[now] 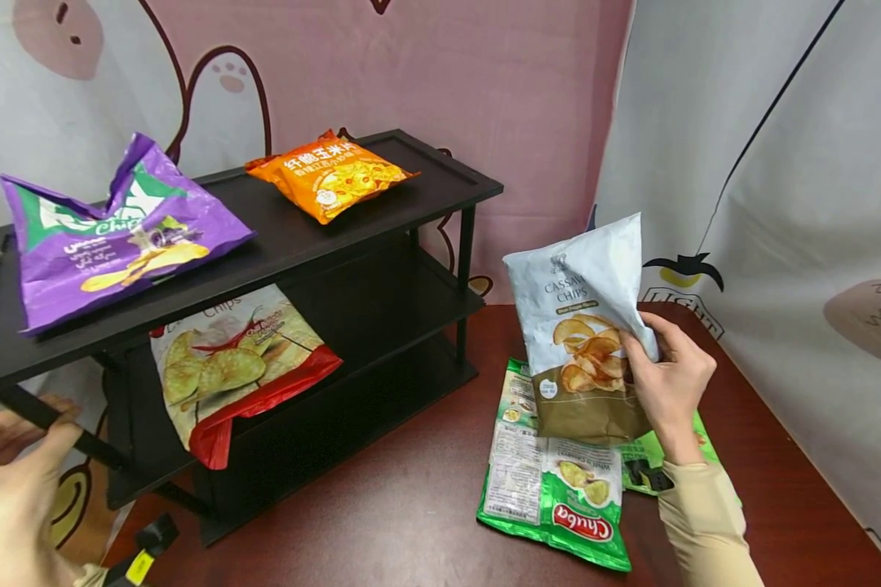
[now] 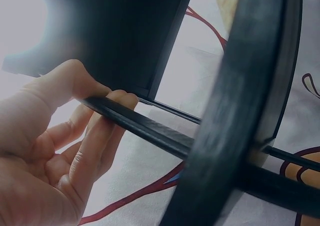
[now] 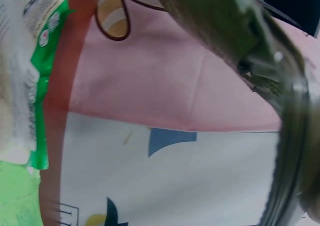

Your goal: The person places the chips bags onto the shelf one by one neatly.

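Note:
My right hand point(image 1: 675, 375) pinches a bag of cassava chips point(image 1: 576, 334) by its right side, thumb across the front. The bag, pale blue above and brown below, is upright over the table and overlaps a green Chuba chip bag point(image 1: 514, 473). At the far left, my left hand point(image 1: 22, 465) holds a black post point(image 2: 145, 126) of the shelf rack point(image 1: 382, 302) between thumb and fingers. In the right wrist view the cassava bag point(image 3: 225, 31) shows dark and close to the camera, with most of that hand hidden.
A purple chip bag point(image 1: 125, 236) and an orange bag point(image 1: 330, 175) sit on the rack's top board. A red and cream chip bag point(image 1: 242, 359) leans out from the middle shelf. Another green bag point(image 1: 649, 461) lies partly behind my right wrist on the reddish-brown table point(image 1: 382, 505).

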The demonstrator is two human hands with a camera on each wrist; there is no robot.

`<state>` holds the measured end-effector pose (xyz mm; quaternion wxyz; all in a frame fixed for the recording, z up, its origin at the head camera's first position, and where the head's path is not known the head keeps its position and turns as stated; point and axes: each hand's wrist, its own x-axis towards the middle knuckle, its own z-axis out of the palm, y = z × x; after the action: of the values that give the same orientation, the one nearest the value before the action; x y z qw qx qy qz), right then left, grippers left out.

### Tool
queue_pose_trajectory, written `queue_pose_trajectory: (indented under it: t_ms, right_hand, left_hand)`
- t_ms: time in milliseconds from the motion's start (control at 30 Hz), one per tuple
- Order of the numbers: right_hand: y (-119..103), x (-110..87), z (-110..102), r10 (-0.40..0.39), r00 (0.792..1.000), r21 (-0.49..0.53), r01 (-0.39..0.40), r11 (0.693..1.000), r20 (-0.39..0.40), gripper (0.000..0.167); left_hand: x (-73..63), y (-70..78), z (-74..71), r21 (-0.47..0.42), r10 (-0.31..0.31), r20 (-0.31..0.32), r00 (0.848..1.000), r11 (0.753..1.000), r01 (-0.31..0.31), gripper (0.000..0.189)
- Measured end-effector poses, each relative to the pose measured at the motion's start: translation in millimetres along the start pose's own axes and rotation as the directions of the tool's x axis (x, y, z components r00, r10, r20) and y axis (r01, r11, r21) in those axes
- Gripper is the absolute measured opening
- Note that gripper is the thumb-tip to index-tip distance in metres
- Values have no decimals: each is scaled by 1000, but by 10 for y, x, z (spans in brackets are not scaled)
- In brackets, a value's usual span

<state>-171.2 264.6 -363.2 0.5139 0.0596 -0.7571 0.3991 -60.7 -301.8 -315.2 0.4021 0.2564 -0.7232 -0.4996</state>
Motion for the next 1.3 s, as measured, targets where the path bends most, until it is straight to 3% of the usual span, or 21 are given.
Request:
queue_pose_trajectory:
  t_ms: [133,267,433,600,767,867,933,1133,1300]
  right_hand:
    - [-107,41,-28,3,999,95,1,995,-33,22]
    - [-240,64,-37,11,999,237,-2,971,-36,21]
    - [-325,31,-12,6,1000,337,-8,942,7,22]
    - [-400,-29,101,-55,994,381,17,924,90,23]
    - [-526,-62,290,-118,981,452,37,891,153,24]
    - [-602,-64,410,-125,975,503,16,864,183,23]
    - [-648,-60,489,-120,972,523,-3,852,201,23]
    - [-743,-67,720,-99,957,533,-65,844,272,22]
    - [-773,-129,877,-46,950,560,-142,816,309,22]
  left_hand:
    - [4,2,-6,-9,-17,-1,1000,1000,17,46]
    - [1,10,-5,-29,-16,4,1000,999,16,46]
    - [2,22,-5,-49,-16,2,1000,999,16,45]
    - [5,15,-8,-74,-19,6,1000,997,20,44]
    - [-11,40,-22,-1,-91,5,996,996,91,43]
    - [-22,43,-32,65,-137,0,991,989,136,44]
    - [-24,43,-32,63,-147,6,989,987,146,43]
    - [-6,16,-12,27,-88,10,996,996,88,43]
    - [6,-3,-13,15,-58,4,998,998,58,43]
